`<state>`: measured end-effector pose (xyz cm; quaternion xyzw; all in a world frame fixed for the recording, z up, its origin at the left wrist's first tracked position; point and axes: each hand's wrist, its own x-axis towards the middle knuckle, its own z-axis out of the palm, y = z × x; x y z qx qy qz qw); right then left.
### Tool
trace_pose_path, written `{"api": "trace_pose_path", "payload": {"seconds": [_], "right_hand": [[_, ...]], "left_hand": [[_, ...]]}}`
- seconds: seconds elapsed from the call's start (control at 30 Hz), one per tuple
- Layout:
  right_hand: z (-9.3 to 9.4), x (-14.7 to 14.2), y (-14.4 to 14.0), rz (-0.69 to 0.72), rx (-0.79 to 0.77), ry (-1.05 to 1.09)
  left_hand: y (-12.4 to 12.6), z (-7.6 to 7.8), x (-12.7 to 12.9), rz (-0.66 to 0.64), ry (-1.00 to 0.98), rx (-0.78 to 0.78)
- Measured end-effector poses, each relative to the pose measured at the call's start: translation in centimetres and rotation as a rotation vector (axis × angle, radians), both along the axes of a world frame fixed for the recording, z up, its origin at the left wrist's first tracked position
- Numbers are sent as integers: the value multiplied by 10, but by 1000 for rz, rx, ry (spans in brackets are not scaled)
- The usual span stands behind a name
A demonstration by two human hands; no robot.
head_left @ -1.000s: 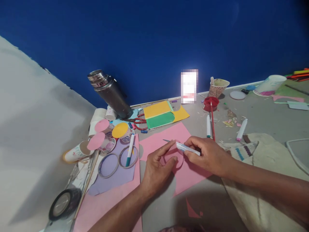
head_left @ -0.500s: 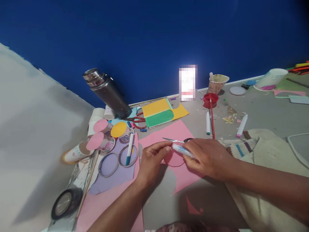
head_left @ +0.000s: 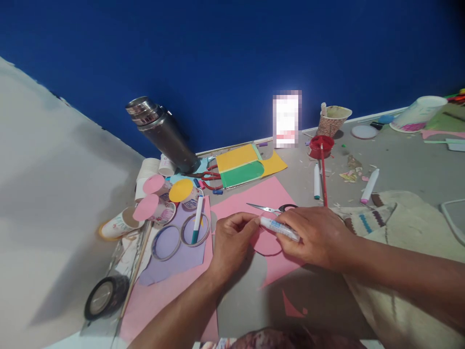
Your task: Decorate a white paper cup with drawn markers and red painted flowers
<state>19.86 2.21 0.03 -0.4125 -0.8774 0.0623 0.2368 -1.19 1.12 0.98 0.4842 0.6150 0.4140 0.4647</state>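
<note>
Holding a white tube in my right hand, fingers wrapped round its body. Left hand is drawn narrow, thumb and fingertips together right at the tube's end; can't tell if they grip the tube tip, paper, or both.

Pink disc sits below and between my hands, over the lower edge of the pink sheet. Outline looks cut free; scissors lie on the sheet just beyond the tube.

Status, my read: two pink discs and a yellow disc already cap the ends of printed cups. Outstanding: this disc is on no cup. White cup lying at far left shows a bare mouth. Can't see any glue on the disc; tube contents unconfirmed, maybe glue.

Materials: disc is thin, matte, roughly round, partly covered by my fingers. Tube is smooth, slim, blue print. Sheet is flat, its near side cut into a curve; sharp triangular scrap on the gray table. Cups are paper, tapered. Scissors have shiny blades, dark handles. Cloth at right is soft, cream, creased.
</note>
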Motion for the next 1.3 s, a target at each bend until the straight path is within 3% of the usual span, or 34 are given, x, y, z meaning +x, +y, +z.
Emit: {"api": "trace_pose_path", "payload": {"seconds": [0.2, 0.47, 0.57, 0.73, 0.83, 0.97, 1.1, 1.3], "right_hand": [[4, 2, 0, -111, -200, 58], [6, 1, 0, -150, -240, 8], [6, 1, 0, -142, -148, -12], [2, 2, -1, -28, 218, -57], [3, 3, 0, 6, 322, -93], [3, 5, 2, 38, 362, -104], [2, 7, 3, 72, 296, -84], [0, 7, -1, 37, 317, -90]], "left_hand": [[3, 5, -2, 35, 11, -21], [-4, 1, 3, -39, 28, 83], [-6, -1, 3, -45, 56, 105], [-5, -2, 4, -34, 58, 108], [-5, -3, 4, -26, 78, 89], [-5, -4, 3, -24, 98, 67], [-4, -6, 2, -30, 54, 93], [-4, -5, 2, -63, 42, 100]]}}
